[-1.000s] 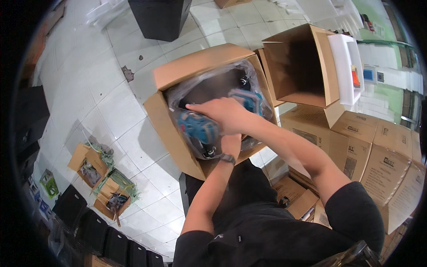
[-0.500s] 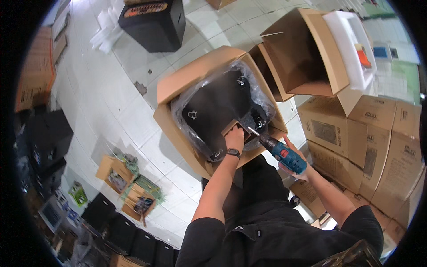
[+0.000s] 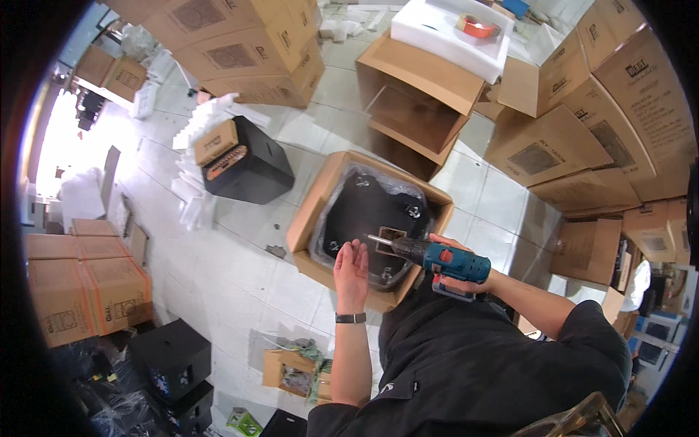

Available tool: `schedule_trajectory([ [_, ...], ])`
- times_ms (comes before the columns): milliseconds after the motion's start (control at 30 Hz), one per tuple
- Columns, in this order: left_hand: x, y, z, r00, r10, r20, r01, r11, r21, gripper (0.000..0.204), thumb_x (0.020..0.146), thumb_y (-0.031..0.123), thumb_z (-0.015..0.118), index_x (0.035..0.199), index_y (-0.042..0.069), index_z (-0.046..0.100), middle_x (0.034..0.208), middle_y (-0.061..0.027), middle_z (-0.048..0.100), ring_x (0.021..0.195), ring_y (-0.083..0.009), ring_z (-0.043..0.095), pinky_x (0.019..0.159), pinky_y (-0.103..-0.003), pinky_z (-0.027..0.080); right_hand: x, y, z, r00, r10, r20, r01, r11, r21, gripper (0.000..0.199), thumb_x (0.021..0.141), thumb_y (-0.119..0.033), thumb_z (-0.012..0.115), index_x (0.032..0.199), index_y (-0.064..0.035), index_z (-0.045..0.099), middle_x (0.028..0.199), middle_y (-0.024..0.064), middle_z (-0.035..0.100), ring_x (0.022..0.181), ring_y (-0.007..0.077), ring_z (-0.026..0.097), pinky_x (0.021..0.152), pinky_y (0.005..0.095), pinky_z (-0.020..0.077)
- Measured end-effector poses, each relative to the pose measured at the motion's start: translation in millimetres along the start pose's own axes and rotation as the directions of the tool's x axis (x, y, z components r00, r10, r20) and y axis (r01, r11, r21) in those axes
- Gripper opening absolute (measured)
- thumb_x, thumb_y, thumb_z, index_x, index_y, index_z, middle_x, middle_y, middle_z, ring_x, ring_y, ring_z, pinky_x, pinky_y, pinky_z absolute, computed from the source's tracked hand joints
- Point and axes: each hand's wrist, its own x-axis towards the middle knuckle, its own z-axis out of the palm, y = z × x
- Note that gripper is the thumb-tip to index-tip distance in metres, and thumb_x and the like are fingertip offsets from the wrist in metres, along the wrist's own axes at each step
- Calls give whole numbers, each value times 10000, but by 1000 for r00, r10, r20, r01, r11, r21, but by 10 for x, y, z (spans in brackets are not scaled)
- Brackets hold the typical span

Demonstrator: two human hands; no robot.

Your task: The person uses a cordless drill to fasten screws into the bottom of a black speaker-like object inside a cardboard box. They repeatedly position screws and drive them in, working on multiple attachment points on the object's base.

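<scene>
The right hand (image 3: 457, 271) is wrapped tight round the grip of a blue cordless drill (image 3: 437, 256), its bit levelled toward the near edge of the black panel (image 3: 368, 211); the left hand (image 3: 351, 267) hovers flat and spread beside the bit, holding nothing; the plastic-wrapped panel lies inside an open cardboard box (image 3: 309, 226) on the tiled floor (image 3: 240, 284).

A black speaker cabinet (image 3: 247, 169) stands on the white tiled floor (image 3: 218, 269), with white foam pieces (image 3: 207, 124) beside it. An empty open carton (image 3: 419, 102) carries a foam block (image 3: 448, 36) bearing an orange tape roll (image 3: 477, 26). Stacked cartons (image 3: 597, 116) line the right.
</scene>
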Motion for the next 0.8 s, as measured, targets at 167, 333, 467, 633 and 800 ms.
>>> schedule_trajectory([
  [167, -246, 294, 36, 998, 50, 47, -49, 999, -12, 174, 1063, 217, 683, 1191, 101, 692, 1237, -67, 746, 1103, -165, 719, 913, -255, 610, 43, -100, 210, 976, -211, 59, 216, 973, -84, 828, 887, -53, 747, 1622, -51, 367, 1599, 140, 451, 1409, 237, 505, 1182, 374, 401],
  [333, -502, 307, 37, 990, 136, 35, -133, 987, -88, 216, 1077, 230, 657, 1223, 71, 679, 1243, -53, 734, 1082, -136, 709, 869, -227, 613, 141, -220, 178, 976, -95, 193, 86, 995, 56, 840, 866, -45, 768, 1612, -66, 381, 1606, 142, 450, 1322, 230, 582, 1135, 370, 451],
  [467, -703, 193, 30, 980, 196, -30, -198, 977, -81, 242, 1091, 245, 634, 1249, 64, 664, 1231, -43, 725, 1079, -130, 703, 851, -222, 612, 183, -143, 51, 943, -127, 309, 86, 986, 143, 877, 847, -86, 789, 1624, -108, 383, 1490, 146, 564, 1259, 252, 633, 1101, 364, 467],
  [633, -882, 172, -225, 984, 166, -69, -168, 986, -15, 270, 1094, 237, 627, 1284, 47, 649, 1222, -40, 710, 1155, -138, 669, 992, -244, 565, 354, -250, -42, 861, -135, 490, 176, 984, -38, 910, 805, -140, 812, 1628, -176, 425, 1278, 150, 702, 1118, 299, 719, 998, 346, 520],
  [800, -892, 16, -663, 994, 30, -102, -43, 990, -134, 276, 1102, 227, 608, 1277, 15, 637, 1241, -51, 693, 1195, -172, 648, 1099, -291, 520, 476, -228, -25, 776, -40, 629, 288, 911, -297, 942, 802, -47, 808, 1642, -191, 404, 1269, 110, 707, 1075, 252, 732, 971, 346, 542],
])
